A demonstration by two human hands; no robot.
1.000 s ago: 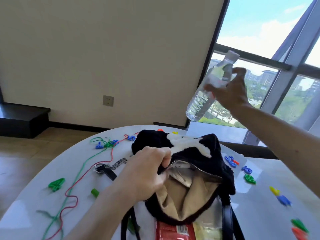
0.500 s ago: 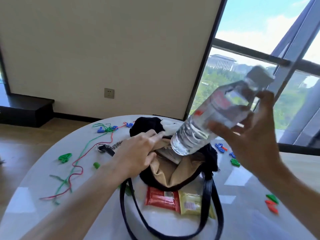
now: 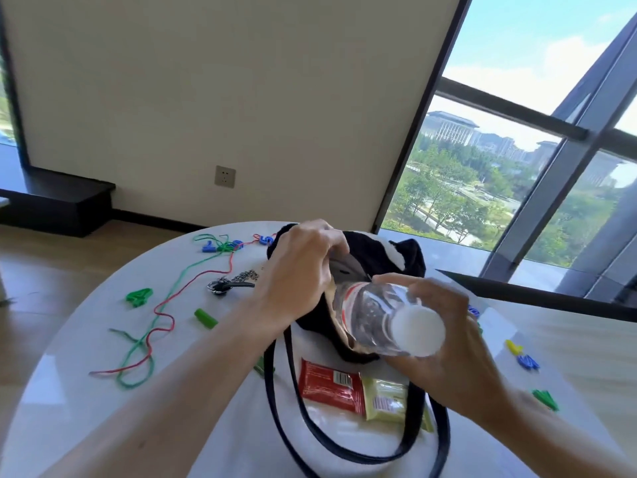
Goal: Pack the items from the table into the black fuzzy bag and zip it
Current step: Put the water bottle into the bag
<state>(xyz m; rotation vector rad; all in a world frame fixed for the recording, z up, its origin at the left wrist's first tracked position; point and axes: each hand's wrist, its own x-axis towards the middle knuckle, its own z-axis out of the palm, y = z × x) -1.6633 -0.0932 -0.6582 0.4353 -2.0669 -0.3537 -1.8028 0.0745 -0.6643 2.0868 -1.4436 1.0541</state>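
The black fuzzy bag [image 3: 410, 258] with a white patch stands on the white round table [image 3: 86, 391], its mouth open and tan lining showing. My left hand [image 3: 300, 270] grips the bag's left rim and holds it open. My right hand [image 3: 444, 343] holds a clear water bottle [image 3: 372, 313] with a white cap; the bottle's bottom end points into the bag's mouth and the cap faces me. A red snack packet [image 3: 331, 384] and a yellow-green packet [image 3: 387, 398] lie on the table inside the loop of the bag's black straps [image 3: 275, 401].
Red and green strings [image 3: 172, 298], a green number piece [image 3: 139, 296], a green stick [image 3: 205, 319], a metal chain with a ring [image 3: 234, 281] and blue pieces [image 3: 224, 244] lie left of the bag. More coloured pieces [image 3: 527, 360] lie at the right. A window is beyond.
My right hand has swung the bottle down from high at the right and turned it bottom-first into the bag's mouth. My left hand kept holding the rim.
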